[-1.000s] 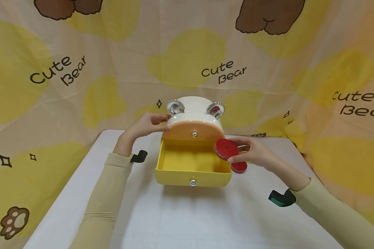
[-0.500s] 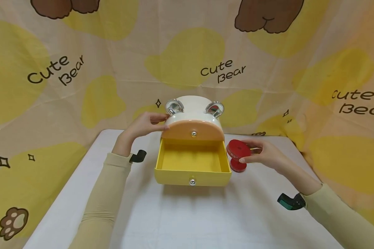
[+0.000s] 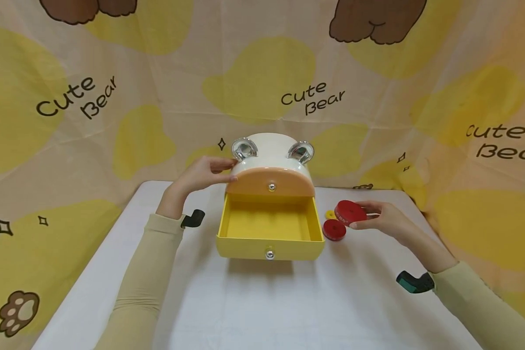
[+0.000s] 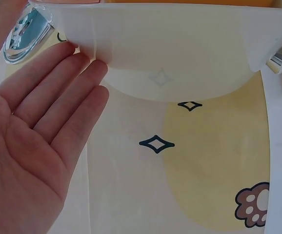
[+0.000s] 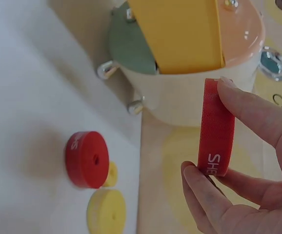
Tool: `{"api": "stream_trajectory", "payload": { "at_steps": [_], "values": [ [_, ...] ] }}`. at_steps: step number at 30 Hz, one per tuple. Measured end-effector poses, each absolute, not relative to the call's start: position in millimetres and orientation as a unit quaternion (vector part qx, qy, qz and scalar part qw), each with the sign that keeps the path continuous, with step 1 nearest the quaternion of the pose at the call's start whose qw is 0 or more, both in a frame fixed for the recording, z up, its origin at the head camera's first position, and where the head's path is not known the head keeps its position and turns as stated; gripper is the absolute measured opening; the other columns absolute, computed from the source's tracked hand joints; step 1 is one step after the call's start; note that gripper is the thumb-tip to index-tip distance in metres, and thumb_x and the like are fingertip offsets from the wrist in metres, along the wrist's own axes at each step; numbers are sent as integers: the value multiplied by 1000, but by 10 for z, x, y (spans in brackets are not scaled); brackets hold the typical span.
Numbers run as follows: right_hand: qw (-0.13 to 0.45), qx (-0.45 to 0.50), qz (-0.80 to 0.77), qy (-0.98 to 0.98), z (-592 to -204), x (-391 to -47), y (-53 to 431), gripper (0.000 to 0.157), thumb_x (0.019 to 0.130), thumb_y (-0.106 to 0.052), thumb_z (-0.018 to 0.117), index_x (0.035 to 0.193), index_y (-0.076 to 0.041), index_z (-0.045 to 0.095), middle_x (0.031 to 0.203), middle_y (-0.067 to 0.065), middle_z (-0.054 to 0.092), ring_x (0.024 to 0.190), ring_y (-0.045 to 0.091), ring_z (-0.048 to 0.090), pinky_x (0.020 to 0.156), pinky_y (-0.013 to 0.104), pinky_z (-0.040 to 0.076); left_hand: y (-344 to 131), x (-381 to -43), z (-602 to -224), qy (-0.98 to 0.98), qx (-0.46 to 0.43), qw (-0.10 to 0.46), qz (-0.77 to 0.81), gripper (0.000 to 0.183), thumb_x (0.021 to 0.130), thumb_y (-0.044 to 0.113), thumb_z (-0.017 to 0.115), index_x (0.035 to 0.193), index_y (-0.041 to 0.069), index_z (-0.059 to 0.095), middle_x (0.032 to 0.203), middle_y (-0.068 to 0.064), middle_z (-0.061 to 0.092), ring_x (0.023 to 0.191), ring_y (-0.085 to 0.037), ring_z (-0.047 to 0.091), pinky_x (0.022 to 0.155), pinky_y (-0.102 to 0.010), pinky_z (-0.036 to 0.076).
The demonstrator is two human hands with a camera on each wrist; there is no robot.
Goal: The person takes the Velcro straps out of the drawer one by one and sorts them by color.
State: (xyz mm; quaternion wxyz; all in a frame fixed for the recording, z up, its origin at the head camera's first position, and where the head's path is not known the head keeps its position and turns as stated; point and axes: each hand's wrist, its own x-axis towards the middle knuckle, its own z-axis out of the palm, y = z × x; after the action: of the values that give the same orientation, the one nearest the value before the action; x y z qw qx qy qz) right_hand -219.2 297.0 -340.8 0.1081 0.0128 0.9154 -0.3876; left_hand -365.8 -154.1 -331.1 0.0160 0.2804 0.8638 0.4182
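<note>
A white bear-shaped drawer box (image 3: 271, 146) with silver ears stands at the table's back. Its yellow drawer (image 3: 270, 248) is pulled out, and nothing lies inside. The fingers of my left hand (image 3: 199, 174) are straight and rest on the box's left side, the thumb by the peach drawer (image 3: 253, 182). To the right of the box, my right hand (image 3: 387, 221) pinches a red tape roll (image 5: 216, 126) between thumb and fingertips, above the table. Another red tape roll (image 3: 334, 230) lies beside the yellow drawer.
Two yellow rolls lie near the red one on the table; the nearer yellow roll (image 5: 107, 212) shows fully in the right wrist view, the other is partly hidden. A green drawer (image 5: 131, 44) sits below the yellow one. Patterned cloth (image 3: 262, 73) hangs behind the white table (image 3: 262, 306).
My right hand has moved right with the red tape roll, from over the drawer's right edge to beyond the second red roll. A yellow roll has come into sight. The left hand stays put.
</note>
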Motion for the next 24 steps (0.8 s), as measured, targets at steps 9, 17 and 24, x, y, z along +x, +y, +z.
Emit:
{"api": "stream_trajectory", "payload": {
  "at_steps": [9,17,24],
  "values": [
    [114,41,-391,912,-3586,-2285,3120,90,77,-43,76,145,-2,34,140,26,42,122,40,41,87,45,51,-1543,-3663,-3309,863,282,16,419,65,74,50,77,129,19,61,129,1,61,121,-18,57,101,-40,46],
    [124,79,-390,909,-3786,-2351,3220,92,76,-42,77,146,-1,32,142,28,37,124,43,36,93,54,47,-1543,-3672,-3316,862,287,12,418,65,74,50,77,128,19,62,128,0,62,120,-19,58,100,-41,47],
    [125,109,-383,909,-3976,-2402,3303,91,77,-43,76,145,-1,32,142,30,36,124,45,34,96,55,45,-1545,-3664,-3319,864,285,13,415,66,73,52,76,129,19,61,128,0,62,120,-19,57,100,-41,47]
  ]
}}
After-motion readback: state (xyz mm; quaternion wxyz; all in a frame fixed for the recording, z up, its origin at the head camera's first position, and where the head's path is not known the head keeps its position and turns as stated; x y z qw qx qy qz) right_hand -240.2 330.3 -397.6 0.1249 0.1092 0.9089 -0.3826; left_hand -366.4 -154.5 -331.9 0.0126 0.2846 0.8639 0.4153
